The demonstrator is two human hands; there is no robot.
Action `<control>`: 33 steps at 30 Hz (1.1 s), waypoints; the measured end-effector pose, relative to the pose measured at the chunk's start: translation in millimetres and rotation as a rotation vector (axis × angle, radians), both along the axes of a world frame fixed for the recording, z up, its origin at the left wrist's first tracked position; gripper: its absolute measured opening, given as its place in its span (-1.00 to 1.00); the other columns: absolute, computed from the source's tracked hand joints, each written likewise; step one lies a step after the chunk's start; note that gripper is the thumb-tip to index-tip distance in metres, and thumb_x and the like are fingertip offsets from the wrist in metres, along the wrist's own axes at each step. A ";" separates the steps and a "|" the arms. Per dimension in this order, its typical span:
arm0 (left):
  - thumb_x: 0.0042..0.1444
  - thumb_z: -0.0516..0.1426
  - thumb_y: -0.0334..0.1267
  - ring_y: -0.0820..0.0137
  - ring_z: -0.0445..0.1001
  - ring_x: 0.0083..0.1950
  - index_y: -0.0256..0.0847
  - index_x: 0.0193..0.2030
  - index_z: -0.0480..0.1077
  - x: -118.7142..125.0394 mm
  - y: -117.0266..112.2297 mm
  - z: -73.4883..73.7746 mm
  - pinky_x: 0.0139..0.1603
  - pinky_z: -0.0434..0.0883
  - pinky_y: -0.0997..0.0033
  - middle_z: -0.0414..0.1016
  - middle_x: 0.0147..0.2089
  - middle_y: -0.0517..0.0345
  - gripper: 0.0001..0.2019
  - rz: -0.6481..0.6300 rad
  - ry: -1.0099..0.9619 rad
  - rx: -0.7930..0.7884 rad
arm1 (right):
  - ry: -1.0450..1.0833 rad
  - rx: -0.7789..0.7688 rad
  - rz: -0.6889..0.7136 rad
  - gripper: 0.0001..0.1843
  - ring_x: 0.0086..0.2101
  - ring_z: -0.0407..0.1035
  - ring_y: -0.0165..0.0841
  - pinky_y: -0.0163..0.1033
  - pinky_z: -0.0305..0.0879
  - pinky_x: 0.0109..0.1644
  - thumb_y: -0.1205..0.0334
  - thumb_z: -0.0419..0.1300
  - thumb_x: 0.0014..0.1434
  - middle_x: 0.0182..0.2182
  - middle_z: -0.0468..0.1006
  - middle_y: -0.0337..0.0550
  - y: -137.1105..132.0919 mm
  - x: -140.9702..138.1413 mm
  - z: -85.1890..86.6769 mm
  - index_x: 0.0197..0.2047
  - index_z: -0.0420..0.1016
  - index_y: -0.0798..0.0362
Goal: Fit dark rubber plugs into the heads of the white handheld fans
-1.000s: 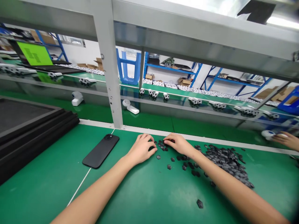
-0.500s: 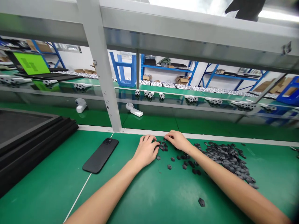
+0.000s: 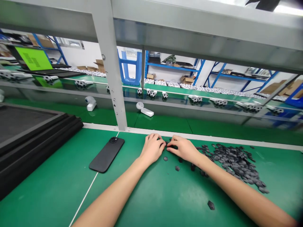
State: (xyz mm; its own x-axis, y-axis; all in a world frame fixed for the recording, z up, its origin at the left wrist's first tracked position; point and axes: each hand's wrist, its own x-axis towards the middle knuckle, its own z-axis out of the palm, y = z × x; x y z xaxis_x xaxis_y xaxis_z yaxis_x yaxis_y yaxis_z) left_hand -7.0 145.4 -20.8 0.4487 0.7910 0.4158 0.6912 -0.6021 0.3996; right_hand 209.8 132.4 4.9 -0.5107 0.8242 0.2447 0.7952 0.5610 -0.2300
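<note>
My left hand (image 3: 152,148) and my right hand (image 3: 182,148) are close together at the far edge of the green bench mat (image 3: 54,170), fingertips almost meeting over a few small dark pieces (image 3: 168,143). Those pieces are partly hidden by my fingers, so I cannot tell if either hand holds one. To the right of my right hand lies a heap of dark grey hexagonal pieces (image 3: 234,164). Several loose ones are scattered below my hands, including one (image 3: 177,168) on the mat. A black smartphone (image 3: 106,154) lies face down left of my left hand.
A stack of black foam frames (image 3: 35,132) sits at the left bench edge. A grey steel post (image 3: 111,69) rises behind the phone. Beyond it, a white device with a round head (image 3: 144,109) lies on a lower green surface, below a glass shelf holding black-and-white balls (image 3: 152,93).
My hands have moved closer together over the small pieces. The view has shifted, so the bench contents sit further right. A co-worker's hand seen at the right edge earlier is gone.
</note>
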 end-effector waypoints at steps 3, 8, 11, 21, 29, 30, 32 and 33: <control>0.43 0.06 -0.21 0.15 0.36 0.16 -0.02 0.01 0.59 -3.1 2.8 -1.7 0.18 0.32 0.05 0.50 0.08 0.06 -0.75 0.028 -0.028 -0.022 | 0.012 -0.036 -0.011 -0.88 -0.21 0.48 -0.27 -0.21 0.39 -0.10 0.13 0.29 0.36 -0.17 0.51 -0.16 -1.3 -6.7 3.7 -0.09 0.63 -0.08; 0.33 0.14 -0.29 0.09 0.34 0.20 -0.06 0.01 0.61 -8.4 4.1 -5.2 0.21 0.29 -0.02 0.49 0.09 0.01 -0.77 0.082 -0.065 -0.049 | -0.002 -0.070 -0.012 -0.93 -0.24 0.49 -0.35 -0.29 0.37 -0.15 0.17 0.28 0.37 -0.20 0.53 -0.24 -3.6 -8.1 13.2 -0.19 0.58 -0.08; 0.25 0.23 -0.22 0.06 0.35 0.17 -0.08 -0.10 0.65 -8.6 3.1 -5.2 0.22 0.27 -0.06 0.51 0.02 0.01 -0.84 0.083 -0.069 -0.055 | -0.018 -0.016 -0.114 -0.88 -0.26 0.49 -0.31 -0.25 0.34 -0.18 0.14 0.24 0.39 -0.21 0.53 -0.20 -0.1 4.4 17.7 -0.18 0.59 -0.06; 0.40 0.09 -0.10 0.10 0.36 0.17 0.00 -0.12 0.64 -9.5 8.3 -3.9 0.19 0.31 -0.05 0.52 0.03 0.04 -0.74 0.094 -0.118 -0.099 | -0.029 -0.027 -0.145 -0.75 -0.22 0.52 -0.27 -0.23 0.37 -0.17 0.12 0.16 0.44 -0.20 0.57 -0.15 -25.8 26.0 19.3 -0.13 0.68 -0.09; 0.35 0.01 -0.38 0.05 0.28 0.32 -0.01 0.39 0.31 -8.9 8.5 -6.4 0.27 0.28 -0.11 0.35 0.29 -0.06 -0.50 0.126 -0.145 -0.098 | -0.018 -0.047 0.015 -0.68 -0.11 0.51 -0.25 -0.21 0.46 -0.08 0.00 0.20 0.42 -0.01 0.55 -0.11 -68.3 -11.8 16.5 0.16 0.58 -0.15; 0.35 0.00 -0.40 0.06 0.29 0.31 -0.03 0.38 0.31 -9.5 7.9 -6.2 0.27 0.30 -0.10 0.35 0.29 -0.06 -0.50 0.129 -0.150 -0.100 | -0.035 -0.026 0.016 -0.67 -0.09 0.51 -0.24 -0.21 0.47 -0.12 0.00 0.21 0.42 0.00 0.54 -0.10 -67.4 -16.8 13.5 0.16 0.58 -0.13; 0.34 0.00 -0.41 0.07 0.31 0.29 -0.07 0.33 0.34 -11.0 6.6 -5.5 0.25 0.33 -0.08 0.37 0.26 -0.06 -0.54 0.134 -0.155 -0.102 | -0.056 -0.002 0.023 -0.71 -0.08 0.49 -0.22 -0.25 0.45 -0.22 0.02 0.19 0.43 -0.06 0.56 -0.09 -63.6 -23.5 7.5 0.09 0.61 -0.09; 0.33 0.00 -0.40 0.07 0.32 0.29 -0.09 0.30 0.35 -11.8 5.9 -5.2 0.25 0.34 -0.07 0.38 0.25 -0.06 -0.57 0.134 -0.156 -0.102 | -0.057 0.003 0.024 -0.73 -0.09 0.49 -0.23 -0.27 0.44 -0.24 0.05 0.16 0.45 -0.10 0.56 -0.09 -61.4 -24.7 4.9 0.04 0.63 -0.07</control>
